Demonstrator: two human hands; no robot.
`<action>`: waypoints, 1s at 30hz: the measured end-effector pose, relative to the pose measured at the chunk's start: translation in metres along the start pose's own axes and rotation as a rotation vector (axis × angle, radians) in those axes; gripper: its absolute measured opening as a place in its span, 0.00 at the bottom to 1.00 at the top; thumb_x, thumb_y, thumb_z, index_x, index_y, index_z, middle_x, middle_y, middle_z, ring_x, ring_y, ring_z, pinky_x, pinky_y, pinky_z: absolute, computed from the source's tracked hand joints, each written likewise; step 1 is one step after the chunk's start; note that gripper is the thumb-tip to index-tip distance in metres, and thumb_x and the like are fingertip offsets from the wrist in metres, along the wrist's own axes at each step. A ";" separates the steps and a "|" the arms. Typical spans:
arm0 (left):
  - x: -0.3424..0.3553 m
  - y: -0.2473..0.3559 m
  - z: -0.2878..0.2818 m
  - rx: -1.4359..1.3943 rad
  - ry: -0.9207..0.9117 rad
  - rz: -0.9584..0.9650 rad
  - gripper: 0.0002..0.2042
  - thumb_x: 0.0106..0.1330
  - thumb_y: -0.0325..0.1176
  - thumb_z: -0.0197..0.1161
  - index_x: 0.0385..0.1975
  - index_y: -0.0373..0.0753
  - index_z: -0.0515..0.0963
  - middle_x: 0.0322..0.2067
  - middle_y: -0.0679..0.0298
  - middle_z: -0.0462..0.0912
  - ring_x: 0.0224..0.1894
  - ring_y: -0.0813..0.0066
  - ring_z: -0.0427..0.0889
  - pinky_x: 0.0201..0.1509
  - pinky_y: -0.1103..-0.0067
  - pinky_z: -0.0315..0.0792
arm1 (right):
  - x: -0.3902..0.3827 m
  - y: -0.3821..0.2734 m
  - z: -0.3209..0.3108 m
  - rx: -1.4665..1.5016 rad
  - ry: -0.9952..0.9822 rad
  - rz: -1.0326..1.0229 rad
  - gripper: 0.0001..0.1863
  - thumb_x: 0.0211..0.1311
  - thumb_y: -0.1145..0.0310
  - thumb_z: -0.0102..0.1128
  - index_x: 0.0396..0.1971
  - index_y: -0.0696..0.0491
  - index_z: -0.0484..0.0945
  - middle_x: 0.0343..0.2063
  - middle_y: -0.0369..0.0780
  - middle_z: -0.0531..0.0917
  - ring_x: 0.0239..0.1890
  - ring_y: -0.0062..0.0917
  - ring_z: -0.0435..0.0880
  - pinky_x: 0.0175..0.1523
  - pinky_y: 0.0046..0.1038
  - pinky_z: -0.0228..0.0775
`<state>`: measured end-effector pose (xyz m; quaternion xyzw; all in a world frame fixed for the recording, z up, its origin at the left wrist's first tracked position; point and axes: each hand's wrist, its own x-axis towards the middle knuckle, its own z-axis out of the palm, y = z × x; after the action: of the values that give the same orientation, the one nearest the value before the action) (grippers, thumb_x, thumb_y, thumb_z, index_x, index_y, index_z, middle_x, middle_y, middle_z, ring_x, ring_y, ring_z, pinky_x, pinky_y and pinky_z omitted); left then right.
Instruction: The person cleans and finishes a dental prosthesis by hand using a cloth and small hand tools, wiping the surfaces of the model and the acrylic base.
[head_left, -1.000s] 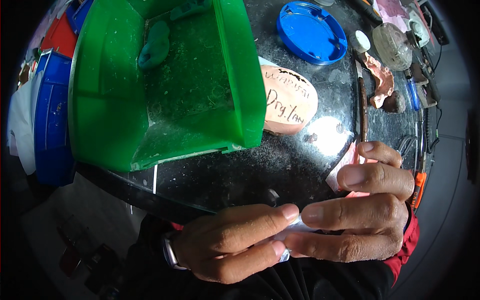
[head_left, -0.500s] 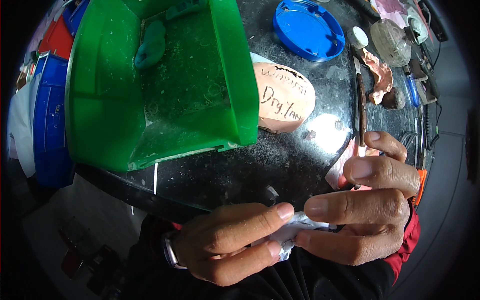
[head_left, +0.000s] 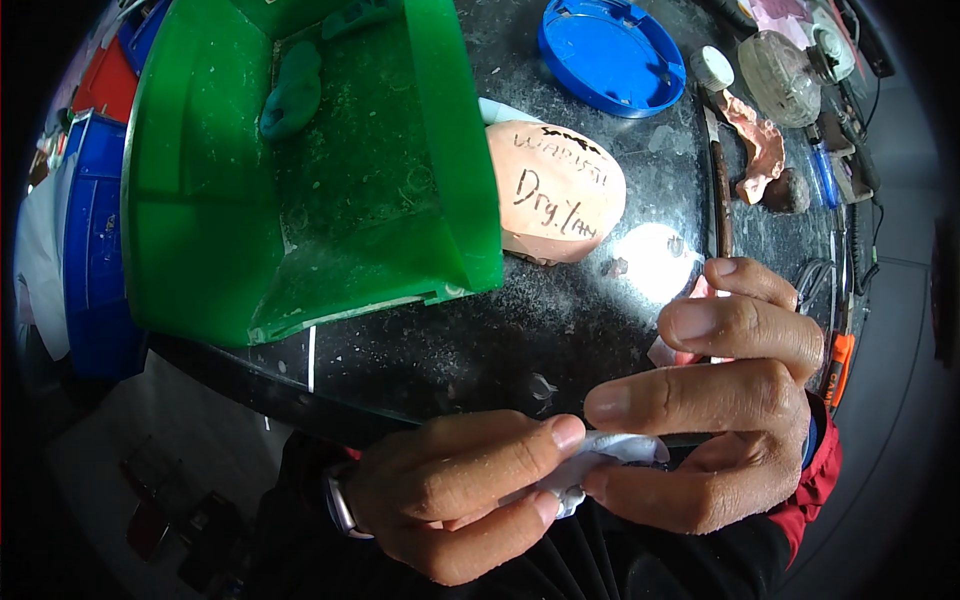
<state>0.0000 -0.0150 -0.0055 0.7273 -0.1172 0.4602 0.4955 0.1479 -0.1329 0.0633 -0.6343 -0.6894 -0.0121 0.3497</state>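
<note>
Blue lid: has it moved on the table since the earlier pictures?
No. Against the white cap, the blue lid keeps its place; both drift slightly up and left together, so probably only the view shifted.

The handheld piece point(head_left: 627, 448) is whitish, the bin point(head_left: 185, 215) green, the lid point(head_left: 608, 55) blue.

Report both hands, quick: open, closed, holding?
Left hand: closed, pinching the white piece.
Right hand: thumb and one finger at the same piece, others partly curled; whether it grips can't be told.

irregular whitish piece point(head_left: 597, 458) between fingers point(head_left: 490, 465)
</note>
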 end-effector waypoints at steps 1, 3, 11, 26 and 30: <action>-0.001 0.000 -0.001 0.011 -0.010 0.003 0.17 0.46 0.15 0.64 0.36 0.34 0.68 0.43 0.44 0.73 0.30 0.64 0.81 0.29 0.79 0.81 | 0.000 0.001 0.000 0.008 -0.004 -0.008 0.09 0.35 0.55 0.68 0.21 0.35 0.79 0.34 0.27 0.80 0.51 0.28 0.68 0.56 0.38 0.61; -0.001 0.000 0.000 0.057 -0.016 0.004 0.15 0.48 0.19 0.66 0.32 0.37 0.67 0.37 0.48 0.74 0.29 0.66 0.79 0.29 0.82 0.78 | -0.003 0.004 -0.005 -0.001 -0.038 -0.037 0.09 0.37 0.54 0.69 0.22 0.36 0.79 0.34 0.27 0.80 0.51 0.28 0.69 0.56 0.38 0.61; -0.003 0.001 0.001 0.062 0.024 0.001 0.16 0.47 0.15 0.63 0.35 0.35 0.69 0.41 0.46 0.75 0.32 0.64 0.81 0.34 0.79 0.81 | 0.002 0.002 0.004 0.047 0.084 -0.035 0.12 0.43 0.52 0.69 0.25 0.38 0.78 0.32 0.29 0.81 0.50 0.28 0.70 0.56 0.39 0.61; 0.016 0.011 -0.030 -0.262 -0.307 -0.432 0.32 0.36 0.30 0.78 0.43 0.35 0.68 0.50 0.42 0.68 0.46 0.56 0.77 0.45 0.73 0.77 | 0.003 0.002 0.001 0.030 0.019 0.077 0.13 0.40 0.51 0.69 0.20 0.43 0.78 0.33 0.32 0.82 0.47 0.30 0.71 0.53 0.40 0.62; 0.017 0.014 -0.033 -0.299 -0.351 -0.498 0.35 0.34 0.31 0.80 0.44 0.33 0.67 0.50 0.43 0.68 0.49 0.55 0.75 0.48 0.72 0.74 | 0.002 0.002 0.005 0.021 0.017 0.068 0.14 0.41 0.51 0.69 0.20 0.43 0.78 0.33 0.33 0.82 0.46 0.31 0.72 0.52 0.39 0.62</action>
<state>-0.0175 0.0106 0.0188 0.7208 -0.0858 0.1707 0.6662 0.1476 -0.1286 0.0599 -0.6536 -0.6644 0.0016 0.3623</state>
